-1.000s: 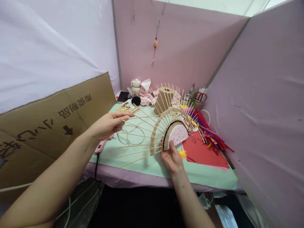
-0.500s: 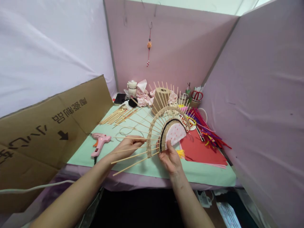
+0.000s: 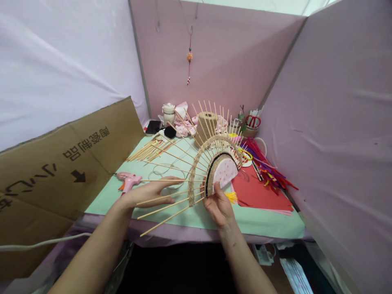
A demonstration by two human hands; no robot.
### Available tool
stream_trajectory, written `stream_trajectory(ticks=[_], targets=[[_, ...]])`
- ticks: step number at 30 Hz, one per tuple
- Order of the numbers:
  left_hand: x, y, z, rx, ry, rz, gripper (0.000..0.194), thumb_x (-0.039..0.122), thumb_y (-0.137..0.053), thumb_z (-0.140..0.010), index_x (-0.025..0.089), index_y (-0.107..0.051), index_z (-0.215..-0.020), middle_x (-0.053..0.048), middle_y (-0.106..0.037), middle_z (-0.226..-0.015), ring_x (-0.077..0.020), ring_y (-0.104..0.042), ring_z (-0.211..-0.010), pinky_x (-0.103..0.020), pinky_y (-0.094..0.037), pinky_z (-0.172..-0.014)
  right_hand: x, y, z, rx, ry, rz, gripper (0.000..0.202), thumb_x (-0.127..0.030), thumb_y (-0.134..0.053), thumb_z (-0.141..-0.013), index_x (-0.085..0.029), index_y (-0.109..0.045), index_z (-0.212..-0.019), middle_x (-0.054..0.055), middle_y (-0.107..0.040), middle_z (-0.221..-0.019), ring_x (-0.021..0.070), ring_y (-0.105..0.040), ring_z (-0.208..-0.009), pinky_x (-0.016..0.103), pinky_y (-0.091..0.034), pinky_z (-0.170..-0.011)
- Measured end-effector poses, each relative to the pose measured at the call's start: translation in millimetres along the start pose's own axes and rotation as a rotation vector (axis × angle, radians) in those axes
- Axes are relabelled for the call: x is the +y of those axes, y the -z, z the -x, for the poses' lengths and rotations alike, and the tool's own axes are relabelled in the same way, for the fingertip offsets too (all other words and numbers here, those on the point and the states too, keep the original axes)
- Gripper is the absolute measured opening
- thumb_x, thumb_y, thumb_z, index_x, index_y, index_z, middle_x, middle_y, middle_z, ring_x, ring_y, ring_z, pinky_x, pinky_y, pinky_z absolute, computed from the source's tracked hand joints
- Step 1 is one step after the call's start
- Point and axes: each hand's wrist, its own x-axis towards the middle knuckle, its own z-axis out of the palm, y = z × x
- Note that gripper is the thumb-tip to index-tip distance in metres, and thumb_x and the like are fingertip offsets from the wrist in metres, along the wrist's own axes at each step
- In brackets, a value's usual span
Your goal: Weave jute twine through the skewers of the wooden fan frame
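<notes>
My right hand [image 3: 219, 206] grips the lower edge of a half-round fan-like craft [image 3: 195, 175], thumb on its pink dotted centre. Thin wooden sticks radiate from that centre, with a black band and a woven twine arc running across them. Alongside the lower left sticks, my left hand [image 3: 153, 192] is open, its fingers stretched out and apart among the stick ends. Whether those fingers touch a stick I cannot tell. Behind that hand, partly hidden by it, lies a pink glue gun [image 3: 130, 179].
Loose wooden sticks [image 3: 150, 149] lie at the back left near a white bottle [image 3: 168, 113]. A twine spool [image 3: 202, 126] stands behind the craft. Red paper sheets [image 3: 260, 192], pipe cleaners [image 3: 269, 165] and red-handled scissors [image 3: 253, 121] are on the right. Cardboard [image 3: 101, 155] leans at left.
My left hand has let go near the woven arc, spread its fingers and shifted slightly left. My right hand still holds the craft, which has barely moved.
</notes>
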Motion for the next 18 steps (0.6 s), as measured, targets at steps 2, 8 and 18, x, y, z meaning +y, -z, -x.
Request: stream_trajectory(ticks=[2,8,18], targets=[[1,2.9,-3,0.152,0.049,0.107,0.051,0.035,-0.066,-0.078,0.028,-0.057,-0.128,-0.006,-0.051,-0.141,-0.0263,-0.044,-0.131,-0.041,-0.033,-0.109,1,2,-1,-0.008,0.001,0.004,0.022,-0.019,-0.047,-0.095,-0.018,-0.067,-0.103,0.003,-0.076,-0.09,0.0121,-0.071,-0.085,0.028,-0.058,-0.081],[16,-22.8,-37,0.488,-0.044,0.601,0.026,0.032,-0.064,-0.079,0.021,-0.065,-0.103,-0.007,-0.068,-0.103,-0.0197,-0.063,-0.096,-0.032,-0.049,-0.084,3,7,-5,-0.043,0.01,0.055,0.015,-0.018,-0.057,-0.09,-0.019,-0.067,-0.101,0.002,-0.076,-0.092,0.0115,-0.071,-0.084,0.028,-0.057,-0.083],[18,-37.8,-50,0.539,-0.074,0.806,0.05,0.03,-0.073,-0.07,0.022,-0.061,-0.119,0.003,-0.054,-0.068,-0.0061,-0.046,-0.052,-0.02,-0.035,-0.051,7,6,-5,-0.034,0.023,0.05,0.019,-0.016,-0.06,-0.088,-0.02,-0.066,-0.105,0.002,-0.076,-0.093,0.0119,-0.071,-0.084,0.03,-0.057,-0.085]])
